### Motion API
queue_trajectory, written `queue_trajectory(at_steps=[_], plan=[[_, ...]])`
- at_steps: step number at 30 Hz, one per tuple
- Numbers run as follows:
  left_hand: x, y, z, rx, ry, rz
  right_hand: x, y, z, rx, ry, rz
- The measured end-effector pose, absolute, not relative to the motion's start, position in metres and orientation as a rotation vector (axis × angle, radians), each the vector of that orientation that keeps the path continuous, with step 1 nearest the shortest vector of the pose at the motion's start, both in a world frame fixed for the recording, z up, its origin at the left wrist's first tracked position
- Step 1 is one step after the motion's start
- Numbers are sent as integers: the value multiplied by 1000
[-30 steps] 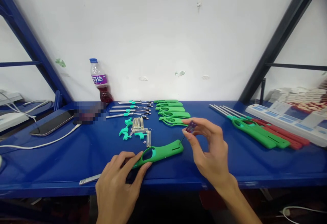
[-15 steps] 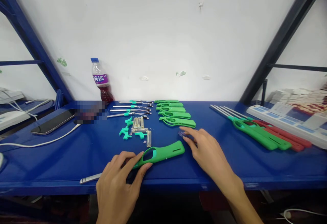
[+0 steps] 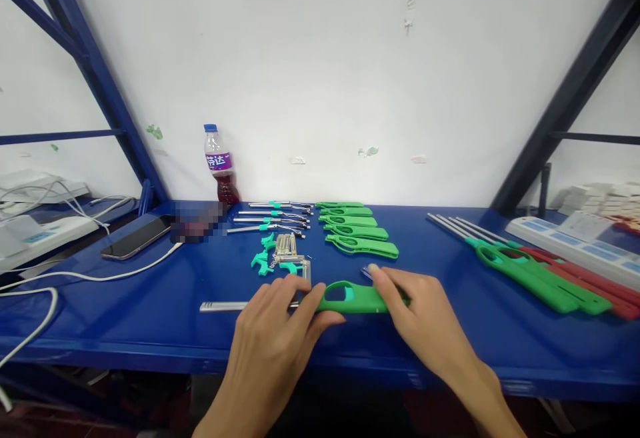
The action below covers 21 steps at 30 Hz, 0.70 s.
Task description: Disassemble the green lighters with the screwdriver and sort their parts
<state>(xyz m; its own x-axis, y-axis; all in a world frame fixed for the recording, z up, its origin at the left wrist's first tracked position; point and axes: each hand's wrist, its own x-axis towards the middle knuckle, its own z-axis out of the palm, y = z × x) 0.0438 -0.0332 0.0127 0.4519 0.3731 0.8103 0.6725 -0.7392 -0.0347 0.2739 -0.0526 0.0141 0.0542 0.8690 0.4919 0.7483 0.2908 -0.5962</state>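
Here's the blue table (image 3: 145,318); left hand (image 3: 275,331) gripping the green lighter (image 3: 364,299) at its nine-o'clock end, right hand (image 3: 426,311) gripping three o'clock; that lighter sits towards half past five in view; small purple object (image 3: 367,273) by the right thumb (image 3: 386,287).

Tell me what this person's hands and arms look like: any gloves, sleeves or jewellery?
The left hand and right hand are bare, with slender fingers; no gloves, rings or watch show. The visible forearms are uncovered too, with no sleeves or markings in view.
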Motion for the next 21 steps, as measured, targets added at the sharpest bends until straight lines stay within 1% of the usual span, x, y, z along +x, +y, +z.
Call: queue_trajectory(at_steps=[2,4,7,9,12,15,19,21], plan=[[46,-31,29,-2483,-846,-1030,277,-52,14,-1473,-1649,57],[46,-31,40,-2614,-828,-772,279,-52,13,-1465,-1613,-23],[41,-34,46,-2728,-849,-448,279,-53,13,-1458,-1610,-129],[35,-36,45,-2819,-939,-330,275,-54,12,-1444,-1631,-190],[25,-36,46,-2991,-1100,-316,268,-57,11,-1391,-1662,-246],[17,-35,54,-3130,-1224,-413,265,-60,8,-1319,-1693,-292],[13,-30,65,-3212,-1347,-575,268,-62,6,-1184,-1751,-441],[11,-26,70,-3321,-1416,-551,269,-62,6,-1136,-1781,-496]])
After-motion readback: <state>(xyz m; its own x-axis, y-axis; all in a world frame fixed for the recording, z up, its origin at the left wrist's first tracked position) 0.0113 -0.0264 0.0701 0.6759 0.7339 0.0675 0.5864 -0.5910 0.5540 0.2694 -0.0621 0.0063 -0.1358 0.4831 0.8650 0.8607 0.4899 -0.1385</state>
